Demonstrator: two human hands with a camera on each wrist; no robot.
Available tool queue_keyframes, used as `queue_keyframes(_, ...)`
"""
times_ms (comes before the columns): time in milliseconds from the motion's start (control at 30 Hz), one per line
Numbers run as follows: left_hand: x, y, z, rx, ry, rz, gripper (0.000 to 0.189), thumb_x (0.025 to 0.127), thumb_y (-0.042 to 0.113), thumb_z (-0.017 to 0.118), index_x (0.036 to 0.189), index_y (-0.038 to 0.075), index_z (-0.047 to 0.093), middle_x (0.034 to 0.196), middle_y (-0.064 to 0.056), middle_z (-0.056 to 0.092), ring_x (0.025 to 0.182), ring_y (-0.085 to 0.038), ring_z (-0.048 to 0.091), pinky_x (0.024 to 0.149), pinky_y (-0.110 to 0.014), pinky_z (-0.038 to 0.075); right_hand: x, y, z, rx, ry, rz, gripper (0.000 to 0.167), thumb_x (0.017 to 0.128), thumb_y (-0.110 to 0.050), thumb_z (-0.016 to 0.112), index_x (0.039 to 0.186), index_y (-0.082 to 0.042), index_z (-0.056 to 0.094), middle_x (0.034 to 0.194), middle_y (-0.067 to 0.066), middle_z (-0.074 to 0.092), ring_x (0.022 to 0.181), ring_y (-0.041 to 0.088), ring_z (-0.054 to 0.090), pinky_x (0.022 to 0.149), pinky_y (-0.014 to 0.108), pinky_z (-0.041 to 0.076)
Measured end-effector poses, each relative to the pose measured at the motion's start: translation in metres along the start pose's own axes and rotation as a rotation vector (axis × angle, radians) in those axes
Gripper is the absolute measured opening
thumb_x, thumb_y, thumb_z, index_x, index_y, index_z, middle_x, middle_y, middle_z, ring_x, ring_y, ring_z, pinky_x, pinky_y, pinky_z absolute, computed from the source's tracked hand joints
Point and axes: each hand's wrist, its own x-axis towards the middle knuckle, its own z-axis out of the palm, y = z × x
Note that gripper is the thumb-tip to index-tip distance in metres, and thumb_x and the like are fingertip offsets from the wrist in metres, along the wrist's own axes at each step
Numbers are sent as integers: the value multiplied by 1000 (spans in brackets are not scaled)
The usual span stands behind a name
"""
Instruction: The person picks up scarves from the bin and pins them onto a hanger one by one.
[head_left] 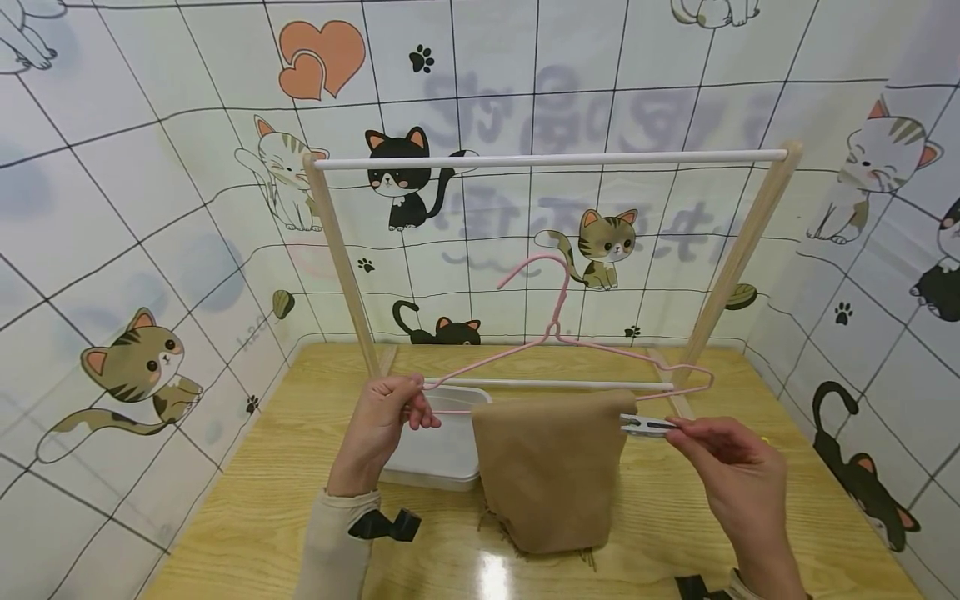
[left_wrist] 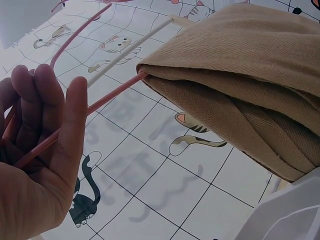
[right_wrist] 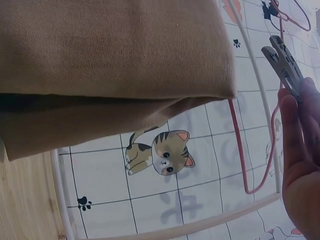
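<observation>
A pink hanger (head_left: 557,328) is held up by its left end in my left hand (head_left: 390,421), whose fingers curl round the wire (left_wrist: 117,94). Over its bottom bar hangs a folded brown cloth (head_left: 555,475), its lower edge frayed. On the other side, my right hand (head_left: 738,475) pinches a grey clothespin (head_left: 647,426) between thumb and fingers. The clothespin's tip points left at the cloth's upper right corner and overlaps it in the head view. From the right wrist, the clothespin (right_wrist: 285,65) appears beside the cloth (right_wrist: 120,50), with its two prongs apart.
Behind the hanger stands a rack with a white top rod (head_left: 555,159) and wooden legs (head_left: 341,267). A white plastic bin (head_left: 442,477) sits behind the cloth, on the left of the wooden table (head_left: 247,517). A cat-patterned sheet (head_left: 495,108) surrounds the table.
</observation>
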Motion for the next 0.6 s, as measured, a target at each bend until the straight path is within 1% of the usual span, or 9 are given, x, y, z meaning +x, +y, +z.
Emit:
queue_keyframes(67,0,0,0,-5,-5,6,44,106,11,51,65,15,66,56,5,60,58,-12,71,66,-29,61,2,1,3,59,-32,-45,18,77,35,64,90,23,61,92,9,79,89,17,77,73,24,60)
queue_keyframes(133,0,0,0,-7,-10,11,44,106,11,51,65,15,66,56,6,60,58,-13,71,66,-29,61,3,2,7,86,-48,-74,18,76,35,65,89,22,62,91,10,79,88,17,77,72,23,60)
queue_keyframes(267,0,0,-1,-11,-16,17,44,106,10,51,65,15,66,55,6,60,58,-12,71,68,-30,61,5,1,13,45,-40,-51,18,76,33,67,88,20,65,90,8,79,87,16,77,72,24,60)
queue_keyframes(333,0,-1,-1,-10,-21,19,45,106,10,50,65,16,66,55,6,60,58,-12,70,68,-30,61,6,0,16,39,-50,-41,18,77,32,67,89,19,65,90,7,79,87,15,77,73,24,60)
queue_keyframes(533,-1,-1,-1,-9,-24,24,45,107,10,50,65,16,66,55,7,60,57,-11,69,69,-31,62,10,1,26,48,-134,-96,19,78,31,67,90,18,67,95,6,79,90,15,77,76,23,60)
queue_keyframes(600,-1,-1,-1,-11,-23,23,45,106,11,50,65,15,66,55,7,59,57,-11,69,69,-32,62,10,2,29,71,-164,-123,19,78,32,66,91,18,67,96,9,79,92,16,77,77,24,60)
